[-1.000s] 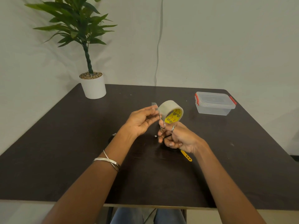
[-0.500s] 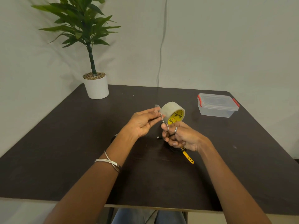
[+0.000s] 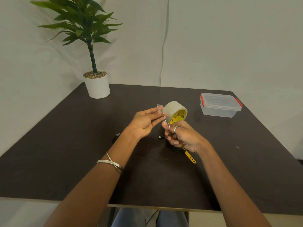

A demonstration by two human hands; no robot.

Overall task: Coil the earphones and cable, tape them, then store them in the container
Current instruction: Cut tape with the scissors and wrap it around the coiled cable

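Above the table's middle, my left hand [image 3: 146,122] pinches the free end of the tape pulled off a clear tape roll [image 3: 175,111] with a yellow core. My right hand [image 3: 183,136] grips small metal scissors [image 3: 167,124], with fingers through the rings and the blades up against the tape strip beside the roll. A coiled black cable [image 3: 176,149] with a yellow strap [image 3: 190,157] lies on the table, partly hidden under my right hand. A small dark item [image 3: 115,137], perhaps the earphones, peeks out by my left wrist. The clear container [image 3: 219,105] sits at the far right with its lid on.
A potted plant in a white pot [image 3: 97,86] stands at the far left corner of the dark table [image 3: 65,145]. A thin cable hangs down the wall behind. The table's front edge runs just above my knees.
The view has shifted slightly. Both hands hold nearly the same pose, with the scissors staying at the tape strip.
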